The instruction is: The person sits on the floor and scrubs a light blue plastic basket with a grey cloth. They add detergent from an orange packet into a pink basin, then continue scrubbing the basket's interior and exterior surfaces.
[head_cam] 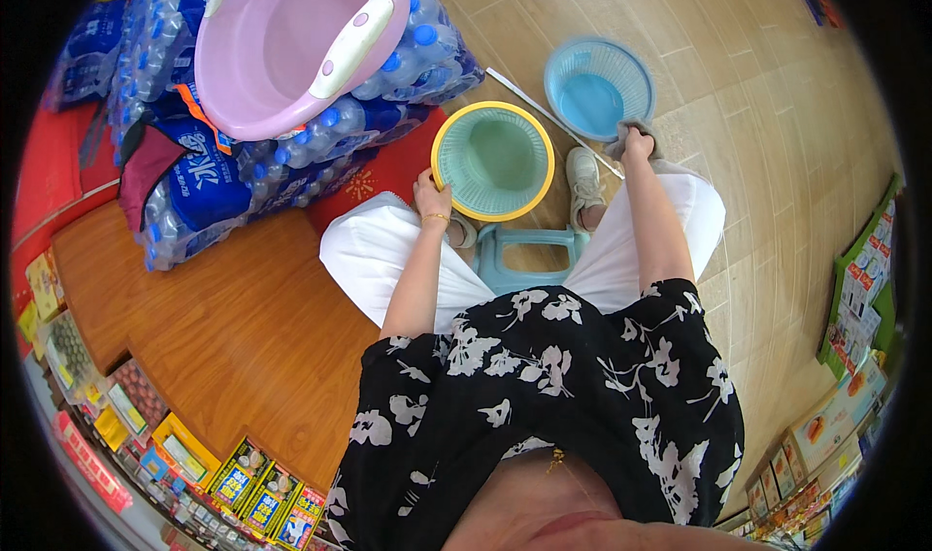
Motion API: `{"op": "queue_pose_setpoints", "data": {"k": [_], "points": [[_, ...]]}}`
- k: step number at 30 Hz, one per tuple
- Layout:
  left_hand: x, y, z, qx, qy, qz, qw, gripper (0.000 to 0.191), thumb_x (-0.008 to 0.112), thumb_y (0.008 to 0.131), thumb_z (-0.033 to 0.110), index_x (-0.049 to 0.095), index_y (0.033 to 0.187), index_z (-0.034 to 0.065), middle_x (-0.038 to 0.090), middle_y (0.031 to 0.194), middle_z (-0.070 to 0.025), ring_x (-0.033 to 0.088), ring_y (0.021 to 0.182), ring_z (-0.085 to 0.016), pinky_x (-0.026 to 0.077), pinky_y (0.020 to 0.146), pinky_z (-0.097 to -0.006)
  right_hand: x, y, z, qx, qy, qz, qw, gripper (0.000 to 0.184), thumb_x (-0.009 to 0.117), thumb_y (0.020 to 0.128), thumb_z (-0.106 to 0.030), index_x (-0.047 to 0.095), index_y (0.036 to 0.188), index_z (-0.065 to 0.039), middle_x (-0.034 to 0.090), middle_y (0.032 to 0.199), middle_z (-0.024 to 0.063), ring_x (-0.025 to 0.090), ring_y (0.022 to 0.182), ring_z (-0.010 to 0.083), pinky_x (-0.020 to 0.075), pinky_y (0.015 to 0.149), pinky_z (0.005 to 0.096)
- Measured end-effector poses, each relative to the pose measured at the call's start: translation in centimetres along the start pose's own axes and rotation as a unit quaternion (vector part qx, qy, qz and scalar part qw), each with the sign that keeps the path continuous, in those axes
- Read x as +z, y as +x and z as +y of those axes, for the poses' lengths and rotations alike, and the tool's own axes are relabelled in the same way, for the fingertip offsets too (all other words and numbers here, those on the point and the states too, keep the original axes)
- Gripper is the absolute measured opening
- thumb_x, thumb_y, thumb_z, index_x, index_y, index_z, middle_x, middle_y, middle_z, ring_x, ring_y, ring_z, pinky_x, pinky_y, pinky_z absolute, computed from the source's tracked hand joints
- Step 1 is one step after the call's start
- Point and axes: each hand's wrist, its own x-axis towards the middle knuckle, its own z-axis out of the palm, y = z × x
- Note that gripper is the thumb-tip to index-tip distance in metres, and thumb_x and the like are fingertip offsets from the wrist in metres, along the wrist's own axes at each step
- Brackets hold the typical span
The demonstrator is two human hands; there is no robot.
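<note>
My left hand [432, 196] grips the yellow rim of a green plastic basket [502, 159], whose open top faces up between my knees. A grey cloth [622, 137] is bunched in my right hand [638, 145], at the near rim of a light blue plastic basket [598, 88]. That basket stands on the tiled floor, farther off and to the right of the green one. Below the green basket, between my legs, shows a blue-green plastic stool [492, 256]. A thin white strip [524, 98] runs along the floor between the two baskets.
Shrink-wrapped packs of bottled water [211, 179] are stacked at the upper left, with a pink plastic basin [291, 41] on top. A brown wooden surface [240, 303] lies to my left, edged by packaged goods. A green display rack [859, 289] and boxes [830, 420] stand at the right.
</note>
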Motion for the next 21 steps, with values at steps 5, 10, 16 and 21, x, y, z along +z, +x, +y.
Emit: {"op": "queue_pose_setpoints", "data": {"k": [5,10,16,21], "points": [[1.5,1.5,-1.4,-0.036,-0.088,-0.021,0.995,0.036,0.073,0.063,0.008,0.052,0.091,-0.0002,0.058,0.089,-0.0191,0.056,0.087,-0.035,0.044,0.080,-0.0391,-0.3,4.0,3.7,0.008,-0.043,0.124,0.991,0.030,0.044,0.078,-0.009,0.056,0.097,0.011,0.059,0.100,0.0239,0.057,0.095,0.0346,0.0438,0.081,0.0381],[1.1,0.9,-0.7,-0.075,-0.033,0.032,0.996,0.027,0.071,0.063,0.007,0.053,0.081,-0.0003,0.059,0.083,-0.0187,0.058,0.082,-0.034,0.045,0.076,-0.0394,-2.1,-1.3,-2.1,-0.076,-0.002,0.207,0.975,0.029,0.040,0.077,-0.010,0.057,0.092,0.008,0.060,0.092,0.0254,0.057,0.089,0.0386,0.0435,0.079,0.0405],[0.7,-0.2,0.8,-0.039,0.014,0.074,0.996,0.024,0.069,0.059,0.007,0.052,0.075,-0.0010,0.058,0.075,-0.0177,0.058,0.073,-0.033,0.046,0.072,-0.0380,-3.8,-3.6,-3.5,-0.213,0.172,0.044,0.961,0.027,0.044,0.079,-0.015,0.058,0.087,0.006,0.062,0.084,0.0188,0.058,0.076,0.0272,0.0439,0.072,0.0366],[1.8,-1.4,-1.0,0.005,-0.008,0.051,0.999,0.022,0.062,0.057,0.008,0.050,0.070,-0.0053,0.055,0.076,-0.0251,0.053,0.078,-0.042,0.042,0.074,-0.0449,-4.6,-10.7,-0.2,-0.308,-0.085,-0.161,0.934,0.029,0.038,0.085,-0.021,0.050,0.093,0.004,0.056,0.093,0.0234,0.052,0.086,0.0361,0.0401,0.079,0.0394]]}}
